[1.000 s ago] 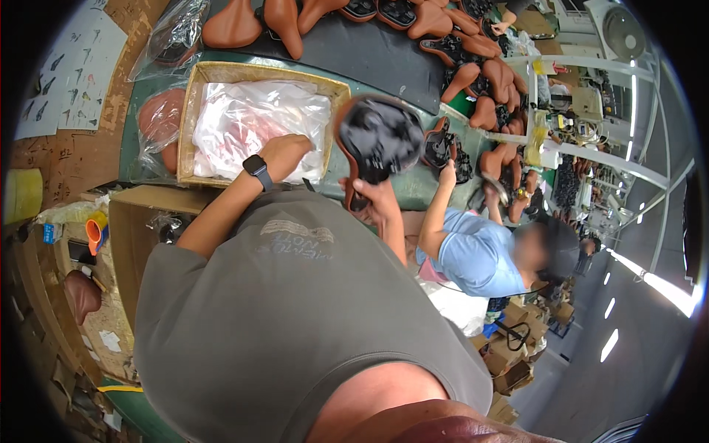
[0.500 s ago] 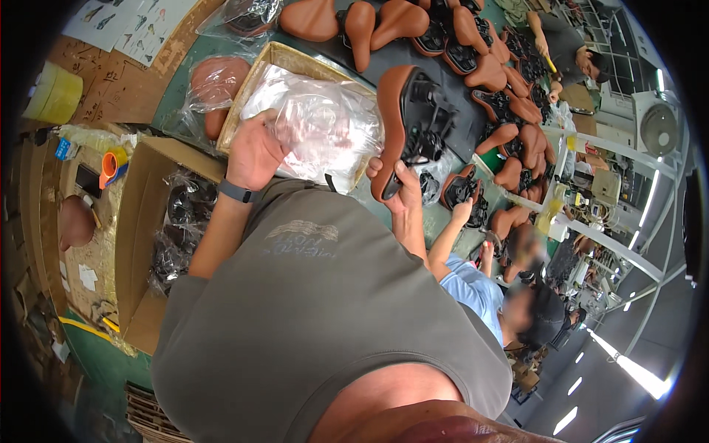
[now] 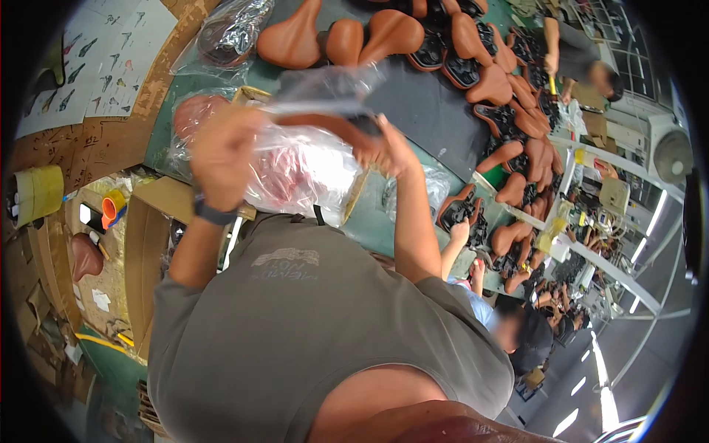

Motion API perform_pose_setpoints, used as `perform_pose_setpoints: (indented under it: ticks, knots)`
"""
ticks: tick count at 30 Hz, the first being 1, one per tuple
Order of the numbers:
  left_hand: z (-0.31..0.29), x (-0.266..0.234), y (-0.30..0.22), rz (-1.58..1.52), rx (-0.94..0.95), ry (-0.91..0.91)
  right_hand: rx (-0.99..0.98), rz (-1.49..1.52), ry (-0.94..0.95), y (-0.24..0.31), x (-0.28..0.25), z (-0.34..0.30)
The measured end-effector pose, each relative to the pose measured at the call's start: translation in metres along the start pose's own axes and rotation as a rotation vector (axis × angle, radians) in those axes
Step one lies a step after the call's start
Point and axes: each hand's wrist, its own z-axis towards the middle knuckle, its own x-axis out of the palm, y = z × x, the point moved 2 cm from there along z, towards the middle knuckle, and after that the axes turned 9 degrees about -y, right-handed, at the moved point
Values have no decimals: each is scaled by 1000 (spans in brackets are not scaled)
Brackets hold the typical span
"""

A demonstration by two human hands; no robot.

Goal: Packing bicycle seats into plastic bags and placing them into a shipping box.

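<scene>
My right hand grips one end of a brown bicycle saddle, held sideways over a box of clear bags. A clear plastic bag is spread along the saddle's far side, smeared by motion; how far the saddle sits inside it I cannot tell. At the bag's left end my left hand, also blurred, is closed on the plastic. Below both hands lies a stack of clear plastic bags in a shallow cardboard box.
Brown saddles crowd the far and right parts of the bench. Bagged saddles lie at far left. An open carton stands by my left arm. On the right, a co-worker's hand touches another saddle.
My right hand has brought the saddle leftward and tipped it from upright to sideways. My left hand has risen from the stack with a clear bag, which now meets the saddle.
</scene>
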Motion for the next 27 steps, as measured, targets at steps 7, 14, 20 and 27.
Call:
perform_pose_setpoints:
  ticks: [7, 14, 20, 27]
  knots:
    - [-14, -20, 30, 648, 116, -338, -446, -1131, -1139, 13, -149, 219]
    - [-183, 137, 150, 216, -362, 661, -265, -1144, -872, 56, -89, 201]
    - [-267, 236, 234, 534, -317, 740, -240, -96, -388, 13, -30, -29]
    - [-275, 198, 241, 330, -222, 719, -489, -42, -709, -139, 32, -223]
